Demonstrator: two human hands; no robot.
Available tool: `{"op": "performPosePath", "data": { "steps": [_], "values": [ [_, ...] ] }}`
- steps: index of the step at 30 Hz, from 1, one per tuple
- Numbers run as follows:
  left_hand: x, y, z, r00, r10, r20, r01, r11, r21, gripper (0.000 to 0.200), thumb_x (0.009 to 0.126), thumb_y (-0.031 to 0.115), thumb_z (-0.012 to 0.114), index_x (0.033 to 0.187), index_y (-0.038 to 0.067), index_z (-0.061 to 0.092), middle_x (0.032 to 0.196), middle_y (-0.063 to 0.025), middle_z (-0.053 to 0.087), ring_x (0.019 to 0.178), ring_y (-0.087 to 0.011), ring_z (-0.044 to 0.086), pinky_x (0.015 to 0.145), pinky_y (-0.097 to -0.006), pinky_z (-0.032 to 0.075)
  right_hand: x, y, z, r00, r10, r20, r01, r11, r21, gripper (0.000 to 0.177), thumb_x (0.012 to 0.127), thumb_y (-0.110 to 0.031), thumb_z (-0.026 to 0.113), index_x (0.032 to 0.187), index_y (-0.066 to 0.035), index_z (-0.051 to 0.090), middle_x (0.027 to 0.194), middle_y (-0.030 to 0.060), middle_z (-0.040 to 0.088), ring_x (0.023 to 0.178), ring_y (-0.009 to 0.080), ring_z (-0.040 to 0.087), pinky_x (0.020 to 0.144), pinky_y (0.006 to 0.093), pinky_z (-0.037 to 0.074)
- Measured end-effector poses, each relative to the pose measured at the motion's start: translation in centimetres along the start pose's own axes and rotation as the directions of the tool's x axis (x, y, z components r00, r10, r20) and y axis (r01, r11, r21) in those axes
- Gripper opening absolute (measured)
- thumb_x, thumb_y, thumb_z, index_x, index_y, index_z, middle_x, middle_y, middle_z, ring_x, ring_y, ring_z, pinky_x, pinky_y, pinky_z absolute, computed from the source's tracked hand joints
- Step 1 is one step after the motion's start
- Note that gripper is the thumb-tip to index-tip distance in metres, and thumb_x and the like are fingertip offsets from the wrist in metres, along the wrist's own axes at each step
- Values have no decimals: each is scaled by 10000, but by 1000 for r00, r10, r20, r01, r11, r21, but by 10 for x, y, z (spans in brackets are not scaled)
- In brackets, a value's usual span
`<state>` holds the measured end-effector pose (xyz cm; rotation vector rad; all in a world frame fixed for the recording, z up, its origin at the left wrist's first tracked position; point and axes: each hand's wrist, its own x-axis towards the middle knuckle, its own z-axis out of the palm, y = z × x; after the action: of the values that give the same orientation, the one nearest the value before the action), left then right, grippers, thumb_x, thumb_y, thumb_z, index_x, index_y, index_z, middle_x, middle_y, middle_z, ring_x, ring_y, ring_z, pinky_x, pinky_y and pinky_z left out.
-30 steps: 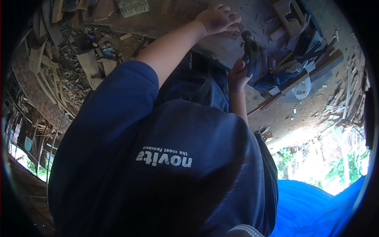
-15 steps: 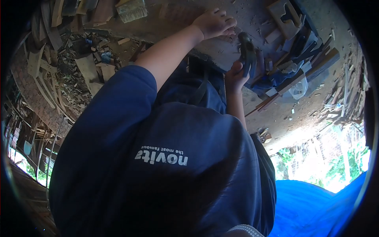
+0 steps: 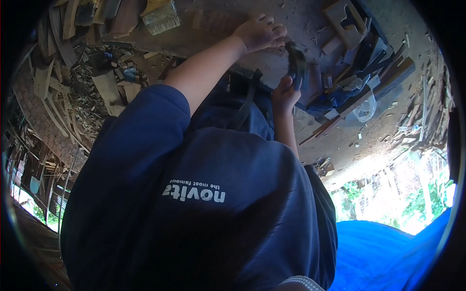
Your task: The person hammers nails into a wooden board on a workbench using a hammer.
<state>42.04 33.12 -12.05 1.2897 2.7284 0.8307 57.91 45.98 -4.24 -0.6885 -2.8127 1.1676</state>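
Two hands are at work at the 12 o'clock edge of the view, above our dark blue shirt [image 3: 204,203].

1. Left hand [image 3: 258,33]: it lies palm-down on the wooden board [image 3: 213,26], with the arm reaching up from the sleeve at 9 o'clock. The fingers [image 3: 276,35] are bent at the tips and point toward 3 o'clock. We cannot tell whether they pinch anything beneath them.
2. Right hand [image 3: 284,94]: it is at 5 o'clock from the left hand. The fingers are clamped around the handle of a dark tool [image 3: 295,60].
3. Dark tool: it stands nearly upright in the view. Its head is at the 12 o'clock end, just beside the left fingertips and over the board. We cannot identify the exact type of tool.

Surroundings:
- A brush [image 3: 162,15] with pale bristles lies on the board, at 9 o'clock from the left hand and well apart from it.
- A wooden block [image 3: 345,20] with a cut-out lies at 2 o'clock from the tool.
- A blue cloth [image 3: 335,97] and a clear plastic bag [image 3: 366,109] lie at 3 to 4 o'clock from the right hand, among dark wooden strips.
- Wood offcuts [image 3: 104,85] cover the ground at 9 o'clock.
- A blue tarpaulin [image 3: 388,257] fills the 5 o'clock corner.
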Motion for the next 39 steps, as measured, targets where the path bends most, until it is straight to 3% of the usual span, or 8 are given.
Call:
{"op": "performPosePath", "data": {
  "steps": [2,8,10,17,23,26,28,39],
  "values": [
    [-1,1,1,1000,-20,14,20,999,-34,285,814,362,717,966,193,546,870,68,619,901,-177,613,871,-350,467,-1,-1,2,999,-26,-37,30,993,111,220,967,-146,503,1029,39,604,805,292,632,778,500,620,610,509,491],
    [-1,-2,1,998,-3,65,11,992,-124,312,808,348,728,1008,187,552,982,56,631,994,-177,614,900,-357,454,-7,7,1,988,135,80,-129,988,-80,296,999,-211,466,1098,33,601,858,258,631,744,476,614,639,481,495],
    [-2,-1,-4,997,-4,74,18,981,-191,364,800,365,729,1048,178,539,1045,37,625,1046,-190,601,928,-372,439,-7,3,-9,995,-96,-41,98,993,63,356,1022,-247,425,1152,41,590,969,249,624,827,447,617,708,445,504],
    [2,3,-13,977,-19,211,47,990,-130,648,784,508,701,1254,141,445,1282,-56,549,1235,-238,510,1032,-426,364,-20,16,-20,996,-90,15,88,990,110,374,1037,-256,396,1180,34,585,1041,239,630,918,424,625,773,430,505],
    [2,8,-3,962,-82,261,48,990,135,872,716,651,689,1346,117,410,1311,-68,544,1270,-243,482,1040,-429,362,-25,20,-15,992,33,119,-39,998,48,336,1008,-209,444,1201,34,573,962,270,647,863,483,631,705,465,521],
    [1,5,2,972,-65,224,39,992,121,904,686,678,688,1340,116,416,1309,-67,544,1256,-239,484,1032,-427,373,-23,21,-9,977,159,143,-158,987,-19,291,974,-166,481,1156,37,583,887,295,638,806,514,613,649,508,511],
    [0,5,5,979,-66,193,46,993,106,893,693,671,690,1338,116,419,1299,-66,548,1245,-238,488,1024,-422,381,-29,28,-1,998,39,59,-40,999,12,385,1028,-324,423,1110,16,584,763,200,603,683,393,615,622,419,489],
    [8,-2,-12,991,112,67,-105,989,-101,849,746,661,664,1339,109,409,1284,-89,542,1231,-286,486,1011,-429,405,-29,24,-23,993,116,34,-118,992,52,372,1013,-297,471,1202,7,572,745,229,603,688,434,619,599,452,472]
  ]
}}
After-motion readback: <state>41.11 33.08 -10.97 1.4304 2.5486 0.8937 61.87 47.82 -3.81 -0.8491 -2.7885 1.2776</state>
